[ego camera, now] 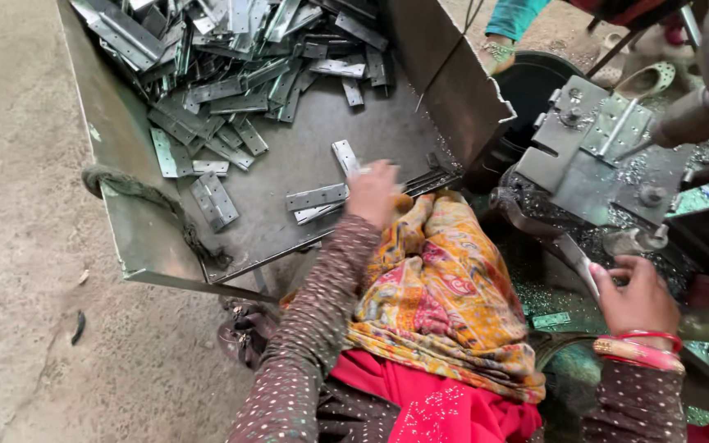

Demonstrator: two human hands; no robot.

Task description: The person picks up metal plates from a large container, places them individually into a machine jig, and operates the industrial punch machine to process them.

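Flat grey metal hinge plates [315, 197], long & narrow, lie just left of the left hand's fingers [368, 182] on the tray floor, one upright-angled strip just above them. Metal lever handle [578, 261], bare, slanted, sits under the right hand's fingers [617, 271].

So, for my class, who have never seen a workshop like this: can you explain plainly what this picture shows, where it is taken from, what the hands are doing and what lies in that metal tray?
The picture comes from a camera worn on the person's head, looking down over their lap, which is covered by a patterned orange cloth. The left hand reaches into a sloping metal tray and rests on flat metal hinge pieces; it is blurred, so the grip is unclear. More hinge pieces lie heaped at the tray's far end. The right hand, wearing red bangles, closes around a metal lever of a machine that has a hinge plate on its bed. Metal shavings lie around it. Another person's foot shows at the top.
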